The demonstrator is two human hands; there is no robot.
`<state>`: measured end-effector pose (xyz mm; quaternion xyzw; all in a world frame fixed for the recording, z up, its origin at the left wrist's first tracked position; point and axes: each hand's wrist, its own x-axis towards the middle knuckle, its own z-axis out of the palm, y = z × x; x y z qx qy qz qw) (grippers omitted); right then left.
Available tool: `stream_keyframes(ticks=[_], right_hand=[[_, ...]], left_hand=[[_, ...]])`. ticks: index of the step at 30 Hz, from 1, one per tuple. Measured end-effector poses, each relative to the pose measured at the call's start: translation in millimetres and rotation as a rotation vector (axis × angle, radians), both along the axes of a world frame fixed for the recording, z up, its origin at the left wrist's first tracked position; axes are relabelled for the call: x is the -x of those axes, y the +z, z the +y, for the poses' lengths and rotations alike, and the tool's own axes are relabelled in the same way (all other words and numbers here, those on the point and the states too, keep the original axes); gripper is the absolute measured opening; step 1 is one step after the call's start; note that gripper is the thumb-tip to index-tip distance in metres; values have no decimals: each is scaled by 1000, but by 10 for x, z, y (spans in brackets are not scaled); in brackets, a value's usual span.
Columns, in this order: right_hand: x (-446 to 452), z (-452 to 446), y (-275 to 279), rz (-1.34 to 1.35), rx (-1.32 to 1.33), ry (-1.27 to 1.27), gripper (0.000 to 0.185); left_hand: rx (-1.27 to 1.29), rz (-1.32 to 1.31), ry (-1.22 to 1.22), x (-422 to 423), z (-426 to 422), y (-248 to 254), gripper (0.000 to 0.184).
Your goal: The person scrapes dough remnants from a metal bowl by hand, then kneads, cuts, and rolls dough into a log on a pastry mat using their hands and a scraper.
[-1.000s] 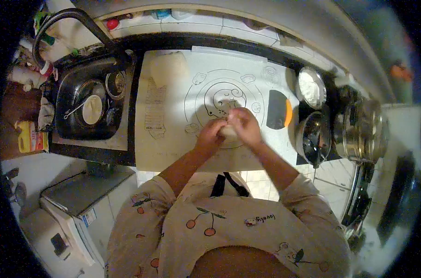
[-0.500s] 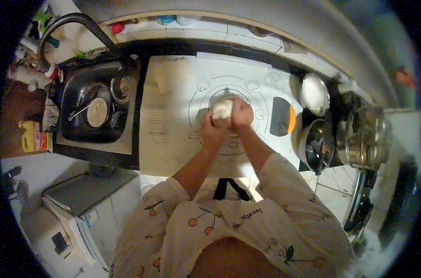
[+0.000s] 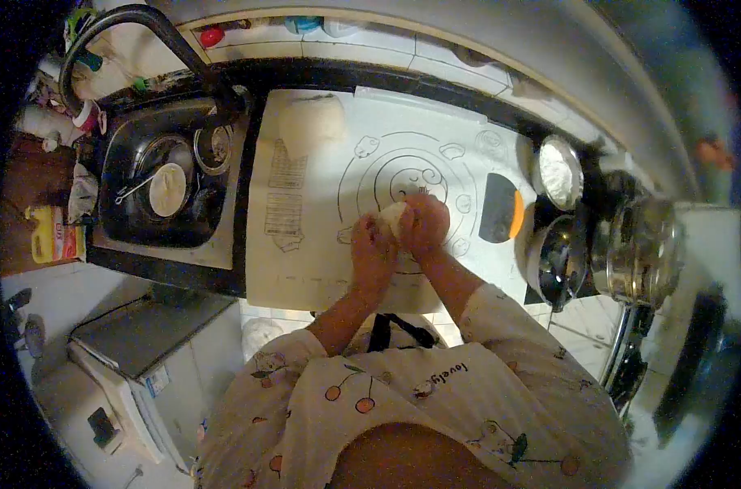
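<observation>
Fingers curled, your left hand (image 3: 373, 251) and right hand (image 3: 424, 226) grasped pale dough (image 3: 394, 215), seven o'clock from the mat (image 3: 309, 273) centre — seemingly kneading; another press likely needed steady palms.

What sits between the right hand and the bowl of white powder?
In the head view, an orange-edged dark tool lies between them on the printed mat, with mat showing between it and the right hand.
</observation>
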<state>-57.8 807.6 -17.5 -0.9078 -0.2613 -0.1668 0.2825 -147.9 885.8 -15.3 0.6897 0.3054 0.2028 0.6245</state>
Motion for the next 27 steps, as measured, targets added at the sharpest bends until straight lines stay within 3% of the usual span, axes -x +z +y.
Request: stream_keyframes(ticks=[3, 4, 6, 8, 9, 11, 13, 14, 15, 16, 17, 18, 21, 23, 26, 27], right_hand=[[-252, 60, -193, 27, 32, -96, 33], [-368, 31, -451, 141, 144, -148, 41], [-427, 60, -416, 358, 103, -291, 46], [-544, 30, -173, 841, -333, -205, 53], [-551, -34, 42, 1237, -622, -106, 53], [-317, -160, 556, 1222, -465, -90, 50], [25, -210, 592, 547, -52, 190, 45], [195, -192, 519, 266, 101, 219, 36], [302, -205, 428, 222, 71, 189, 33], [367, -211, 329, 177, 41, 166, 30], [377, -203, 250, 136, 9, 144, 28], [323, -164, 214, -144, -81, 184, 24], [-51, -166, 4, -115, -59, 115, 27], [-239, -79, 52, 133, 5, -10, 34], [-427, 51, 45, 496, -75, -290, 48], [-469, 98, 168, 677, -144, -398, 55]], left_hand=[[-111, 29, 104, -80, -112, -261, 38], [-27, 105, 59, -136, -70, -219, 39], [140, 252, -31, -306, 60, -108, 43], [41, 33, -133, -267, 156, -339, 46], [-3, -69, -189, -237, 178, -428, 47], [-169, -174, -303, -83, 243, 33, 43], [-356, -245, -502, -4, 268, 76, 39], [-83, -251, -520, -45, 178, -305, 42], [190, -256, -502, -86, 88, -679, 45], [-149, -278, -446, -6, 130, -336, 47], [-265, -249, -378, 17, 130, -279, 48], [-377, -213, -305, 40, 131, -221, 49], [-103, -65, -147, -1, -73, -312, 51], [-28, -82, -107, -113, -57, -94, 54], [9, 194, -222, -350, 56, 80, 61], [-24, 36, -209, -369, 52, -124, 63]])
